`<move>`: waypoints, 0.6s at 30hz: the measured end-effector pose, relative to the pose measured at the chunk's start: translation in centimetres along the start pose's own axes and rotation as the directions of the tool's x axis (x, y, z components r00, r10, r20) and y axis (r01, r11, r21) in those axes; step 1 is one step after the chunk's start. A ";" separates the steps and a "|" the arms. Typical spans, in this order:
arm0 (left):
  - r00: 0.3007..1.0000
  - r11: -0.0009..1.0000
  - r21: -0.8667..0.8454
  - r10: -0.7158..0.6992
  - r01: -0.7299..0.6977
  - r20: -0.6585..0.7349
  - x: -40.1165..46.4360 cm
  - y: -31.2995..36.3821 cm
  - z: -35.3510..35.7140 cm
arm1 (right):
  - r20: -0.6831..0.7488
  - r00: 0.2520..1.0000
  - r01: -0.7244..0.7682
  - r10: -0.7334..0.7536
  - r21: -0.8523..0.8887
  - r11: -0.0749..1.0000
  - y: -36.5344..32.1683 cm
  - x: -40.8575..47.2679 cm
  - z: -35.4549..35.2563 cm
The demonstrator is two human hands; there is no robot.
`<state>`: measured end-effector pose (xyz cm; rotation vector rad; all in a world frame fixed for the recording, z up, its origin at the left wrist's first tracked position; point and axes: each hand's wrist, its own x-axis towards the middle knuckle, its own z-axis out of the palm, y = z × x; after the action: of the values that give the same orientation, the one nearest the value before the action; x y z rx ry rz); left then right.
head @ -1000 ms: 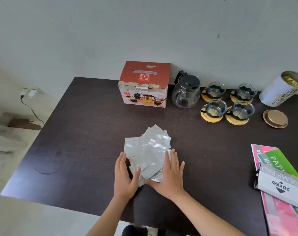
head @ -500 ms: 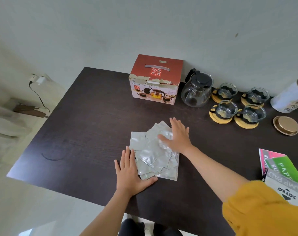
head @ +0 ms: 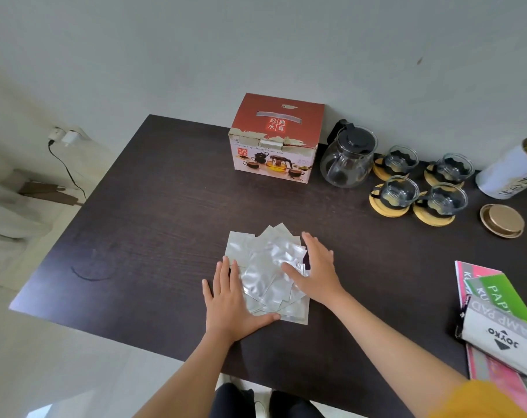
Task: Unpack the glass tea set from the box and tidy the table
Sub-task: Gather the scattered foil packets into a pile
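A dark tabletop [head: 153, 212] is carrying everything in view, with a person leaning over its near edge. At the back, against the wall, the red box [head: 276, 138] is standing closed, and the glass tea set is sitting out beside it: a teapot [head: 348, 158] with a black lid just to the box's right, then four glass cups [head: 425, 182] on round wooden coasters in two rows. A white canister [head: 512, 171] is lying tilted at the far right with its gold lid [head: 502, 220] apart from it on the tabletop, and a stack of stationery packs [head: 503, 324] is lying along the right edge.

In the middle, a loose fan of silver foil packets [head: 268, 273] is being squared up. The left hand [head: 230, 303] is lying flat and open, fingers straight, pressing the pile's near left corner, thumb stretched along its front edge. The right hand [head: 315, 271] is also open, fingers spread, pressing the pile's right side and gripping nothing.

The packets look slick and thin, so a push from one side alone could be sending the top ones sliding out of the fan rather than into line. They are lying fairly close to the near edge, so a sweep toward the body could be tipping some to the floor. The glassware appears well clear of both hands.
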<state>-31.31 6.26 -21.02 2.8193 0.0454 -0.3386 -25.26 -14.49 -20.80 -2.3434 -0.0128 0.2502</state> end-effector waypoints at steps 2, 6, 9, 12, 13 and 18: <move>1.000 1.000 0.003 0.001 -0.001 0.005 0.0 0.1 -0.1 | -0.058 0.998 -0.024 0.020 -0.074 0.997 0.4 -1.3 0.6; 1.000 1.000 0.012 0.000 0.000 -0.001 -0.1 0.2 -0.2 | -0.029 1.000 -0.003 -0.002 -0.175 0.984 -1.1 -3.4 3.4; 1.000 1.000 -0.004 0.004 -0.004 0.001 -0.2 0.1 -0.1 | -0.072 0.997 -0.008 -0.003 -0.148 0.989 -1.8 -3.6 4.4; 1.000 0.999 -0.041 0.028 -0.028 -0.014 -0.4 0.0 0.0 | -0.134 0.991 -0.007 0.002 -0.043 0.999 -1.1 -4.1 4.1; 0.999 0.997 -0.069 0.040 -0.042 -0.032 -0.4 -0.1 0.0 | -0.155 0.988 -0.008 0.003 -0.032 0.999 -0.7 -4.6 4.0; 0.974 0.930 -0.342 0.059 -0.133 -0.219 -0.3 -2.1 -0.8 | -0.337 0.939 -0.118 0.074 -0.110 0.987 0.6 -7.8 4.7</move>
<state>-31.52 8.46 -20.87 2.4736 0.0102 -0.0094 -33.78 -12.28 -23.07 -2.4899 0.2586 -0.1052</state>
